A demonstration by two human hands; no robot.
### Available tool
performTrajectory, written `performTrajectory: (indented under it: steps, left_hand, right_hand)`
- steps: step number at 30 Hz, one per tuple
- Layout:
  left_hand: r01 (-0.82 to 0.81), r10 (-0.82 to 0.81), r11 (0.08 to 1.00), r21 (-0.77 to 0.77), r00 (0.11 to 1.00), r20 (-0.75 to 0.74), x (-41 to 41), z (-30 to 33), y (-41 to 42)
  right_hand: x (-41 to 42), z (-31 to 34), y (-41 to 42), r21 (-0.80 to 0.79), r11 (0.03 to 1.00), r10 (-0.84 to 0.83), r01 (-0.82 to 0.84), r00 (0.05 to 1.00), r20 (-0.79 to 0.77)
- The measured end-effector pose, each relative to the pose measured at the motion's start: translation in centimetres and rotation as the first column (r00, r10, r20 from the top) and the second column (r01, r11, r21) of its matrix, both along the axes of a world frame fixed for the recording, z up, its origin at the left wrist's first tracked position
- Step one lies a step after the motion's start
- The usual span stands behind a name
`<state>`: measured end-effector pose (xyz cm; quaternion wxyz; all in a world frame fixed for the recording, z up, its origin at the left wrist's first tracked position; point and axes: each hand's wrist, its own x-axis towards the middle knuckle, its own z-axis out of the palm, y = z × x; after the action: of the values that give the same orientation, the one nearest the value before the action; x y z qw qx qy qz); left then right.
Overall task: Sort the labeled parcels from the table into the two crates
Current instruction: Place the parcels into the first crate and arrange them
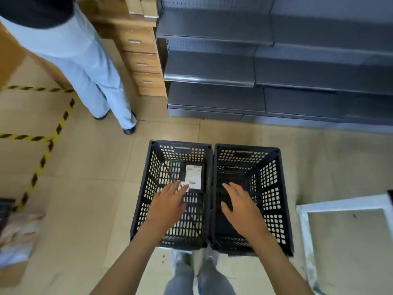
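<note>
Grey metal shelving (276, 67) stands behind two black perforated crates side by side on the tiled floor, the left crate (148, 188) touching the right crate (274, 199). A dark parcel (203, 177) with a white label lies flat in the left crate; the left hand (168, 204) reaches over it with straight fingers, and the right hand (240, 206) hangs spread and empty over the right crate

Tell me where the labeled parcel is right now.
In the head view, the labeled parcel lies on the floor of the left crate, toward its far right side, just beyond the left hand.
</note>
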<state>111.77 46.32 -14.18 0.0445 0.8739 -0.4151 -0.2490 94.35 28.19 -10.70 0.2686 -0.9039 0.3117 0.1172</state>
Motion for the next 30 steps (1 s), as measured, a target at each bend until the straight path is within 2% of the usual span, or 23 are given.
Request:
performTrajectory:
  steps: [6, 12, 17, 21, 25, 30]
  left_hand:
    - [0.137, -0.135, 0.989, -0.063, 0.99, 0.044, -1.4, 5.6, 2.7]
    - [0.244, -0.235, 0.954, -0.174, 0.969, 0.075, -2.7, 7.9, 3.5]
    - [0.416, -0.402, 0.891, -0.184, 0.909, 0.11, -5.5, 9.8, 1.9]
    - [0.527, -0.506, 0.83, -0.184, 0.849, 0.152, -9.4, 12.1, -0.5]
    - [0.593, -0.566, 0.771, -0.233, 0.805, 0.176, -15.5, 14.2, -2.8]
    - [0.732, -0.703, 0.644, -0.221, 0.681, 0.206, -25.7, 15.8, -5.1]
  right_hand:
    - [-4.3, 5.6, 3.2, -0.091, 0.985, -0.131, 0.144, 0.982, 0.137]
    - [-10.7, 8.6, 7.1, -0.183, 0.921, -0.324, 0.345, 0.936, 0.135]
    - [-15.8, 11.7, 11.2, -0.218, 0.802, -0.525, 0.556, 0.83, 0.188]
    - [-20.7, 13.1, 13.6, -0.254, 0.706, -0.633, 0.662, 0.749, 0.194]
    - [-27.4, 14.4, 15.2, -0.232, 0.589, -0.733, 0.775, 0.632, 0.252]
    - [-38.7, 14.9, 16.7, -0.257, 0.489, -0.797, 0.834, 0.547, 0.256]
